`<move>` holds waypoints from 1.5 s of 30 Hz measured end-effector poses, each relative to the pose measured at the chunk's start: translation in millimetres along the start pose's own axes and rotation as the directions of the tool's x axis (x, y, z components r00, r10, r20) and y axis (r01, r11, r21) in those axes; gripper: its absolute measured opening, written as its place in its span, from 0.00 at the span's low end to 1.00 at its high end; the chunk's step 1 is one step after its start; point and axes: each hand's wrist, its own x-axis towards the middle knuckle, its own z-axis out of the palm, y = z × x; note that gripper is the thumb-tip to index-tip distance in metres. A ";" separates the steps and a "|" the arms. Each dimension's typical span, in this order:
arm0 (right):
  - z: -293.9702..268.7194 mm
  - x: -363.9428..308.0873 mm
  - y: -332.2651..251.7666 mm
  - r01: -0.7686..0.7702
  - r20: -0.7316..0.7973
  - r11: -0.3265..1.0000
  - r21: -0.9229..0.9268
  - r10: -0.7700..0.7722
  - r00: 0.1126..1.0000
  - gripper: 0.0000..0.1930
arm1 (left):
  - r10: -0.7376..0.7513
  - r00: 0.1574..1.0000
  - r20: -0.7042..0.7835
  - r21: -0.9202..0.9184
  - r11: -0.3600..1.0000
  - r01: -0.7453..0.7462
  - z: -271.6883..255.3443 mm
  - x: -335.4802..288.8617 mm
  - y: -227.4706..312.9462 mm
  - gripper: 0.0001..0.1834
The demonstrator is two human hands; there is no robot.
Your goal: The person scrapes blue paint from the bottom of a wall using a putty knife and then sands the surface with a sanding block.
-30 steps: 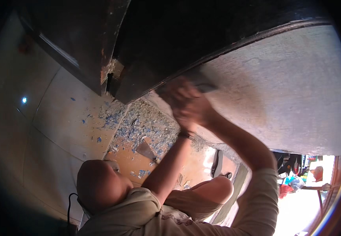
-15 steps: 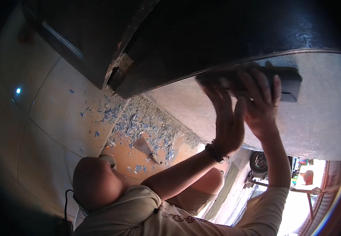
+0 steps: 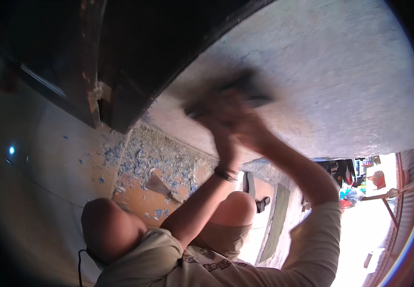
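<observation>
My left hand point(image 3: 222, 134) and my right hand point(image 3: 249, 125) are together on a dark sanding block point(image 3: 259, 99), pressed to the grey-white wall point(image 3: 331, 86). Motion smears the fingers and the block, so its outline is hard to read. Both hands lie on the block's near side, the left beside the right. A dark bracelet point(image 3: 226, 173) circles my left wrist. Below, on the tiled floor, lies a scraper point(image 3: 158, 183) with a wide flat blade, apart from both hands.
Grey and blue flakes point(image 3: 152, 148) cover the floor along the wall's foot. A large dark panel point(image 3: 168, 43) borders the wall at upper left, its lower corner worn. My bent knees point(image 3: 238, 208) are close to the wall. Bright daylight and various goods point(image 3: 353, 172) show at lower right.
Both hands and the sanding block have moved left and slightly down across the wall, away from the dark panel's edge. The view has shifted too. The scraper still lies among the flakes.
</observation>
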 end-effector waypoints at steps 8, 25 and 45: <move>-50.8 -29.1 25.4 -0.164 -0.242 0.981 -0.104 0.135 0.961 0.21 | 0.377 0.921 0.094 0.216 0.896 -0.389 58.4 -33.6 39.4 0.36; 48.9 -147.9 -2.4 0.106 0.119 0.685 -0.721 -0.028 0.992 0.26 | -0.080 0.983 0.166 0.256 0.966 0.036 46.8 -103.8 -91.9 0.33; 106.5 -118.8 -40.8 -0.496 -0.546 0.857 -0.140 0.351 0.761 0.21 | 0.144 0.960 0.240 0.683 0.678 -0.272 1.8 -53.2 -68.6 0.37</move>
